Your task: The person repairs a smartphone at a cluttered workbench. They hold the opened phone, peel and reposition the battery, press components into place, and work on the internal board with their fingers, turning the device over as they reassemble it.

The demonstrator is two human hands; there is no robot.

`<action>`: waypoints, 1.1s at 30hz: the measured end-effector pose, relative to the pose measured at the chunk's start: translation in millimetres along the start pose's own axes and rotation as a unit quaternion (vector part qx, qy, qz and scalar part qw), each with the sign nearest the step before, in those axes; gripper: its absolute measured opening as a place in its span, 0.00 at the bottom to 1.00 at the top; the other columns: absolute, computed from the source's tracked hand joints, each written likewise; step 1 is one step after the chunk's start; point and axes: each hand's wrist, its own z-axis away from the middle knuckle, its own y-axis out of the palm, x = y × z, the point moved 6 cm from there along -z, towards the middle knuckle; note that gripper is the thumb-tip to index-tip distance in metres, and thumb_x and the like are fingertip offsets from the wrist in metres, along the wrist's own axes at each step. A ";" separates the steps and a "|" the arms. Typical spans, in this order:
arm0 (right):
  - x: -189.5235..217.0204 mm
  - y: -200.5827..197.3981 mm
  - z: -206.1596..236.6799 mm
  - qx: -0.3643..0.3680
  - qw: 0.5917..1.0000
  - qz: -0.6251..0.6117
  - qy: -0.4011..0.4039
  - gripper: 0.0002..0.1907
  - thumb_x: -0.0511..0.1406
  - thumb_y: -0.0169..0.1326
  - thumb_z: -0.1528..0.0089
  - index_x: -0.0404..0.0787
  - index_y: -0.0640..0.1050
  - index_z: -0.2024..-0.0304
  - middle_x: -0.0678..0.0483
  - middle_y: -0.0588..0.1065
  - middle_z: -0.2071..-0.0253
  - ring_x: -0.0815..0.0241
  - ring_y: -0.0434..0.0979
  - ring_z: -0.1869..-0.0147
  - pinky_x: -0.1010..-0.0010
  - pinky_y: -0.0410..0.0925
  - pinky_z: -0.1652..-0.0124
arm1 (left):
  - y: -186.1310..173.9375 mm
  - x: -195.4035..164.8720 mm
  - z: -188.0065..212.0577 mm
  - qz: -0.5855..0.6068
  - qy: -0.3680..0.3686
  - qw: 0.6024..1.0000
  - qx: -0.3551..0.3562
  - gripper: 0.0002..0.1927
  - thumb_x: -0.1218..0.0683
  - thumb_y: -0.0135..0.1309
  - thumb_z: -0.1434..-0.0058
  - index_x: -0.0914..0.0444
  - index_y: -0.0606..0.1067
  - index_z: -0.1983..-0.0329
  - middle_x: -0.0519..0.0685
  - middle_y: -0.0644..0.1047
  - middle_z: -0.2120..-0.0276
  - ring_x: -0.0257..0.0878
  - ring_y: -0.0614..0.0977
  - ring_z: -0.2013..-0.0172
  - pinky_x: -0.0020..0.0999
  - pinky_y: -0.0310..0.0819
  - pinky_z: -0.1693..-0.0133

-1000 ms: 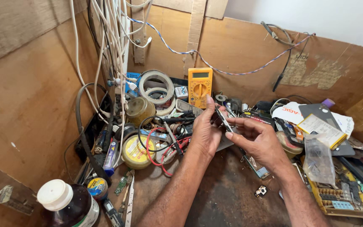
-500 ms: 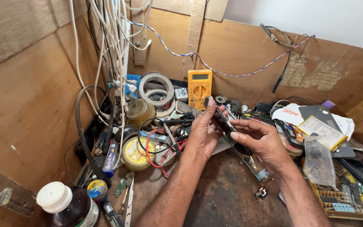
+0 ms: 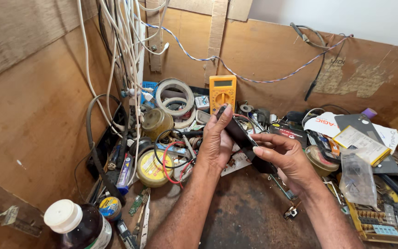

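Head view: the left hand (image 3: 215, 145), palm turned inward with fingers upright, grips the upper end of a flat black rectangular phone-like device (image 3: 241, 137); the right hand (image 3: 285, 159) pinches its lower end, thumb on top; both have lifted it slightly, tilting it steeper; behind the grip, a yellow multimeter (image 3: 222, 92).

Multimeter (image 3: 222, 91) stands at the back of the table (image 3: 249, 221), tape rolls (image 3: 175, 97) to its left; a bottle (image 3: 77, 226) lies front left, a circuit board (image 3: 383, 221) front right.
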 end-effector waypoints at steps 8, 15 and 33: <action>-7.8 1.9 0.2 -0.004 0.997 -0.061 0.054 0.23 0.30 0.63 0.43 0.35 0.80 0.44 0.50 0.82 0.54 0.62 0.80 0.50 0.66 0.71 0.46 | -2.7 2.5 -2.7 -0.021 0.029 0.997 -0.071 0.22 0.57 0.69 0.45 0.61 0.74 0.50 0.45 0.80 0.62 0.35 0.82 0.63 0.32 0.80 0.58; 7.4 15.6 4.3 0.006 0.996 -0.055 0.064 0.20 0.33 0.61 0.41 0.34 0.81 0.46 0.52 0.82 0.53 0.64 0.81 0.49 0.66 0.73 0.48 | -11.6 5.3 -6.9 -0.030 0.037 0.993 -0.107 0.26 0.60 0.70 0.49 0.61 0.72 0.50 0.48 0.79 0.62 0.37 0.82 0.63 0.32 0.80 0.59; 22.3 22.1 6.8 -0.141 0.989 0.025 -0.018 0.09 0.32 0.62 0.39 0.32 0.85 0.60 0.55 0.81 0.69 0.70 0.76 0.70 0.77 0.70 0.68 | -6.0 11.9 -1.0 -0.065 0.034 0.993 -0.097 0.30 0.60 0.70 0.49 0.64 0.69 0.45 0.49 0.79 0.59 0.36 0.82 0.61 0.32 0.81 0.58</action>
